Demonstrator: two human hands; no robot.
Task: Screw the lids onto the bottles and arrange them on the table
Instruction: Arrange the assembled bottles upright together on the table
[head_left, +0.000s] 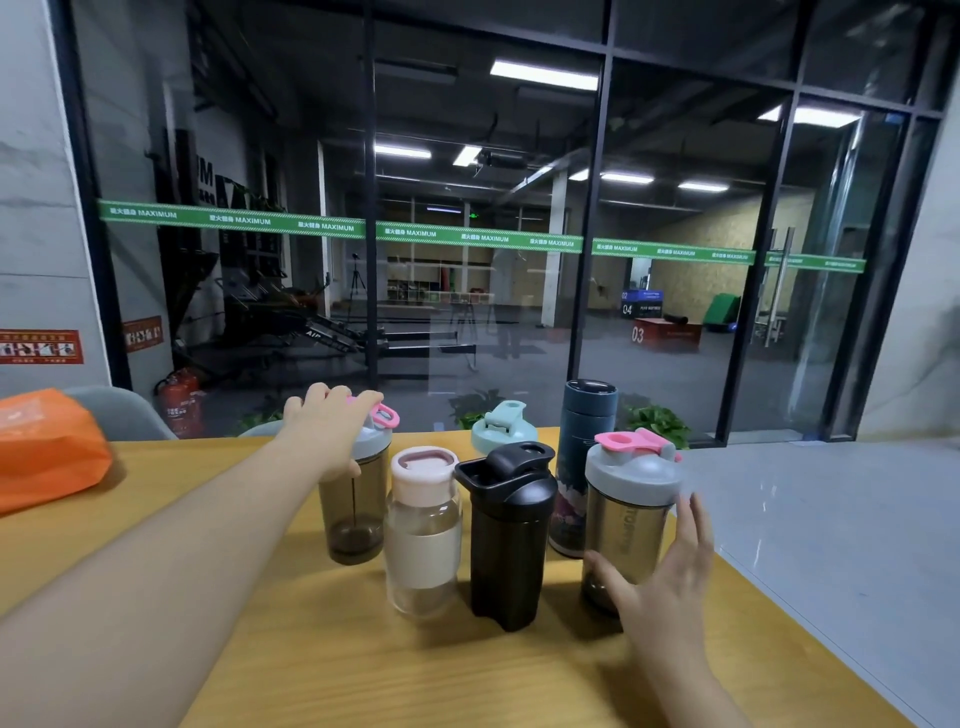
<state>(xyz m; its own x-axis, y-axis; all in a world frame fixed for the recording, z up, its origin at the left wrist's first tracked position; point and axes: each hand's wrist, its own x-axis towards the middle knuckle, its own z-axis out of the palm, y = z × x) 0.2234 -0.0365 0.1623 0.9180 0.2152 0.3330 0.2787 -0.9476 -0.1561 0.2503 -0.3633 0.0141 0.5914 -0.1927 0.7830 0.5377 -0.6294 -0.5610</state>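
Note:
Several lidded bottles stand in a group on the wooden table. My left hand grips the grey lid with pink flip cap of the smoky shaker bottle at the back left. My right hand is open beside the lower part of a second smoky shaker with a grey and pink lid; contact is unclear. Between them stand a clear glass bottle with a pale pink lid and a black shaker. A dark blue flask stands behind. A mint green lid shows at the back.
An orange bag lies at the table's left end, with a grey chair back behind it. The table's right edge runs diagonally past my right hand, with grey floor beyond. A glass wall is straight ahead.

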